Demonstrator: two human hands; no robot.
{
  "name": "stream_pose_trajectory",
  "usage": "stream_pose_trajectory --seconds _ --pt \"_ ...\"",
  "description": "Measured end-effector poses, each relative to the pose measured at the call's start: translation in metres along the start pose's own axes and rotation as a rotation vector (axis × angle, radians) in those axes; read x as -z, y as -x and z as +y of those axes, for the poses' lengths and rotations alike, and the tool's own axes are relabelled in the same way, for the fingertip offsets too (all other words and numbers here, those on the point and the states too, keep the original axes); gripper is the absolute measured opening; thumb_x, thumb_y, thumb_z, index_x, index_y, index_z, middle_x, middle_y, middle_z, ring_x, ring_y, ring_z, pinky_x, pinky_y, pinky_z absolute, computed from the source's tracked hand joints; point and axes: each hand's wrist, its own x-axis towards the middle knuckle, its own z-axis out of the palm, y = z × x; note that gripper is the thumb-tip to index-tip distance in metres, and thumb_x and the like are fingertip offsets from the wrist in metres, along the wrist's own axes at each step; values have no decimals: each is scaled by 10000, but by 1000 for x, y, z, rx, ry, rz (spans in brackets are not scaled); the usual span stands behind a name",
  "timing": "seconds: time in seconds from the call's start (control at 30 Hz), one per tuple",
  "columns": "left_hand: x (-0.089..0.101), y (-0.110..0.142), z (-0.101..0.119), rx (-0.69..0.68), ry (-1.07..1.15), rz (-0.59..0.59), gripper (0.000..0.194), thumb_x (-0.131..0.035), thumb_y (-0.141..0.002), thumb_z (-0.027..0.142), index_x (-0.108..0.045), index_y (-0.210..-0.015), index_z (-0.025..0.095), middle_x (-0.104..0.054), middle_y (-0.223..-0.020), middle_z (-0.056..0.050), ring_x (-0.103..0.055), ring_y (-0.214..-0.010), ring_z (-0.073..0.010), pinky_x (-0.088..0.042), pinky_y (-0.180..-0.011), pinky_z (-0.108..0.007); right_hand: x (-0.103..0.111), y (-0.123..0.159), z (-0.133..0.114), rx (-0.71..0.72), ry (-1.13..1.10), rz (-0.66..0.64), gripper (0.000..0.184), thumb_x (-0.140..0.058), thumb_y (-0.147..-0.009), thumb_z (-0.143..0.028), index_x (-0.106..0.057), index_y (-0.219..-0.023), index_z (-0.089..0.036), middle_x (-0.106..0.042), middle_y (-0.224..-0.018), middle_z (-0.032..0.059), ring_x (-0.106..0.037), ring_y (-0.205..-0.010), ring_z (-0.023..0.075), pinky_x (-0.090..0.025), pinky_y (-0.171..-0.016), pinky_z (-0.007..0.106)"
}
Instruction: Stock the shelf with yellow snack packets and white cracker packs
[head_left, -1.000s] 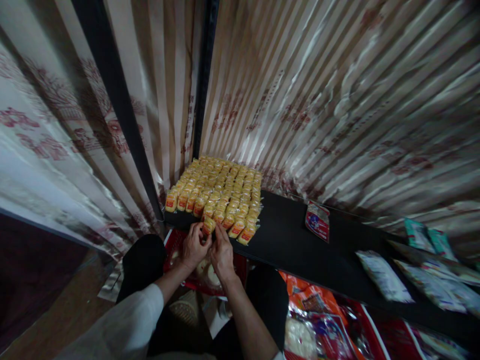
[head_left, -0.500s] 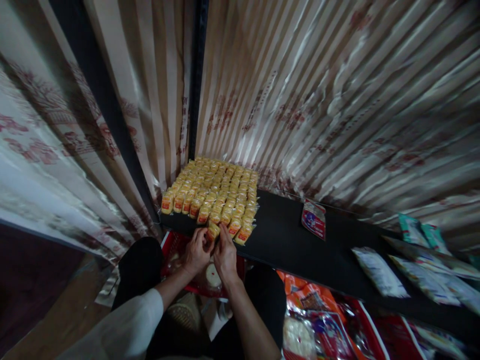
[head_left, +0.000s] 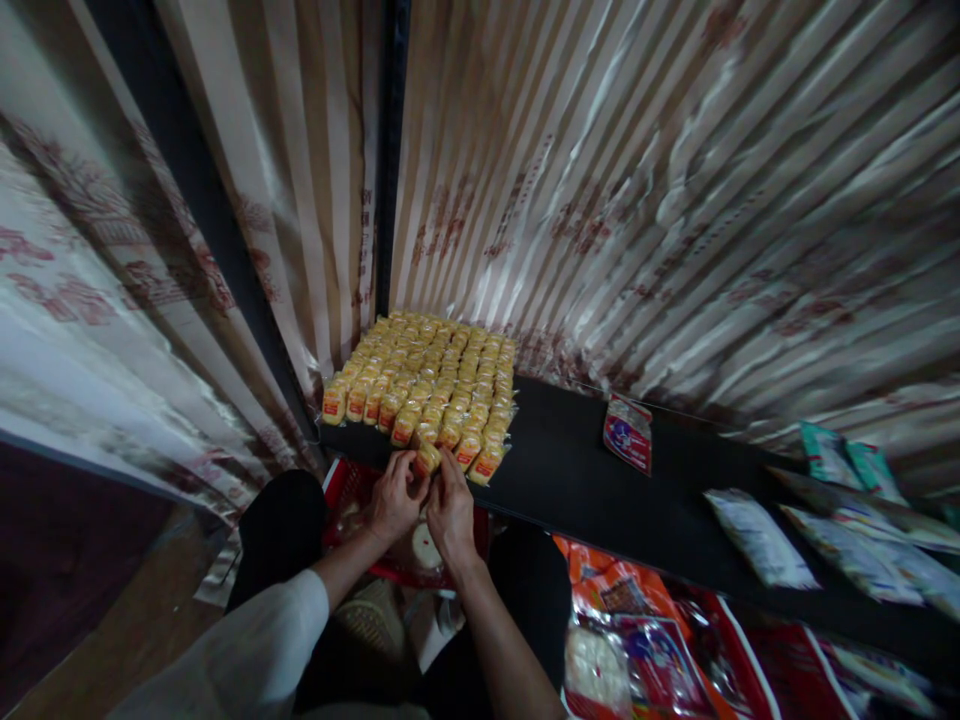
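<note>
Rows of small yellow wrapped snack packs (head_left: 431,375) with red labels stand close together on the dark shelf (head_left: 566,450). At the front edge of these rows, one wrapped snack pack (head_left: 427,459) sits between my two hands. My left hand (head_left: 396,492) has its thumb and fingers curled against the pack's left side. On the other side, the fingers of my right hand (head_left: 450,505) press against it. Below my hands is a red basket (head_left: 343,485) holding a round pale item (head_left: 426,547) in clear wrapping.
A red and purple packet (head_left: 628,433) lies on the shelf to the right, with white packets (head_left: 761,540) and green packets (head_left: 829,455) farther along. Below the shelf are orange bags (head_left: 626,590) and red crates (head_left: 750,655). Patterned curtains (head_left: 600,200) hang behind and to the left.
The pack between my hands has come slightly out from the row, toward me. My hands stay in nearly the same place, and the view has shifted a little.
</note>
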Motion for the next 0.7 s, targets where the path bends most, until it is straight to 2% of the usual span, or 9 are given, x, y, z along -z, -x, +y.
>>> stream_pose_trajectory --seconds 0.2,0.53,0.63,0.7 --pt "-3 4 7 -30 16 -24 322 -526 -785 206 -469 -1099 164 -567 -939 -51 -561 -622 -97 -514 -601 -217 11 14 11 -51 85 25 467 -365 -836 -151 -525 -1266 -63 -546 -1294 194 -485 -1244 246 -414 -1032 443" --pt "-13 4 12 -37 18 -39 315 -515 -796 201 -464 -1105 167 -563 -931 -44 -557 -611 -93 -515 -611 -220 11 7 17 -55 83 7 501 -361 -797 -115 -527 -1268 -88 -558 -1285 168 -497 -1230 242 -417 -1027 426" --pt "-13 4 14 -35 17 -47 331 -523 -787 196 -461 -1112 170 -562 -938 -40 -561 -622 -91 -520 -632 -221 19 13 17 -20 73 -10 479 -371 -813 -126 -533 -1264 -124 -579 -1259 146 -512 -1208 230 -436 -1008 415" --pt "-12 5 16 -31 5 -50 335 -531 -781 196 -463 -1108 171 -563 -927 -36 -562 -626 -92 -523 -644 -225 28 18 19 -15 89 25 463 -377 -815 -122 -554 -1242 -156 -594 -1226 127 -531 -1174 218 -443 -1000 410"
